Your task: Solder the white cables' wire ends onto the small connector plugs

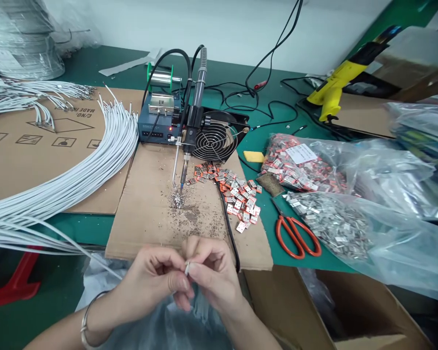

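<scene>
My left hand (156, 278) and my right hand (216, 276) meet fingertip to fingertip over the front edge of the cardboard. Both pinch the tip of a white cable (187, 268), of which only a short piece shows between the thumbs. One white strand runs from the bundle of white cables (105, 155) at the left toward my left wrist, then disappears behind that hand. Beyond my hands a soldering iron (188, 146) hangs in a stand, tip down over bits of solder. Small orange-and-silver USB connectors (241, 197) lie loose to the right.
A soldering station (156, 121), solder spool (162, 78) and fan (217, 138) stand at the back. Orange-handled scissors (298, 236) lie right, beside a bag of metal shells (336, 228) and a bag of connectors (299, 163). An open carton (295, 301) sits below the table edge.
</scene>
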### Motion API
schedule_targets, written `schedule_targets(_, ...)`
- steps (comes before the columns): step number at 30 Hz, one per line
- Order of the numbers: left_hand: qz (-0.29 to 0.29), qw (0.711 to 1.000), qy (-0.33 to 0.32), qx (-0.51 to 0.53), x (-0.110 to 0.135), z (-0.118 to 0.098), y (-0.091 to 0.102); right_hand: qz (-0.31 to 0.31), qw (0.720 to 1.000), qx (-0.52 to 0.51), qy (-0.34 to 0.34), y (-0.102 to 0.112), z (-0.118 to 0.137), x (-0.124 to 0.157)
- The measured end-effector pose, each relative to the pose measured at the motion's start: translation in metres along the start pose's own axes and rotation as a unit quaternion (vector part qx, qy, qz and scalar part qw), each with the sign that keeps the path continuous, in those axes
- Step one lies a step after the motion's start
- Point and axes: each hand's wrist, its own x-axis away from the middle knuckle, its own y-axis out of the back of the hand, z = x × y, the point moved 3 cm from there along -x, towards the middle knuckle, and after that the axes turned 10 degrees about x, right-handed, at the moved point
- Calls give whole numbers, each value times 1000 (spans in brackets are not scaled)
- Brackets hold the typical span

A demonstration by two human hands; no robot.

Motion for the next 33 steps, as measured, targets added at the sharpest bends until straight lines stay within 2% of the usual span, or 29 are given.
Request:
schedule_targets(3,-7,999,-19,-43,3,-11,1,-22,998,56,16,8,10,-2)
schedule_targets(6,-22,987,-68,-144,7,-21,5,-21,976,214,41,16,28,-3)
schedule_targets(9,-43,938,-158,-306,10,-26,7,44,940,333,61,12,40,-2)
schedule_targets(12,-46,880,-210,-424,13,-27,7,69,912,402,49,10,45,-4)
schedule_targets(15,-32,858,-218,-465,15,-27,6,90,905,415,17,11,45,-6)
schedule_targets(17,-34,864,-210,-457,15,-28,6,91,912,401,20,11,44,-6)
schedule_targets(19,-43,888,-188,-418,13,-26,6,65,926,371,30,9,41,-6)
schedule_targets(23,-61,972,-73,-217,5,-16,6,-8,963,266,45,4,30,-3)
schedule_targets(25,-65,989,-31,-126,3,-12,4,-28,967,244,71,2,27,-2)
schedule_targets(28,-48,992,-37,-108,4,-14,3,-29,946,284,156,2,27,-2)
schedule_targets(31,-20,991,-37,-131,5,-17,3,-22,903,348,251,3,29,-1)
schedule_targets(33,-28,990,-33,-133,5,-18,4,-26,891,365,268,5,30,0)
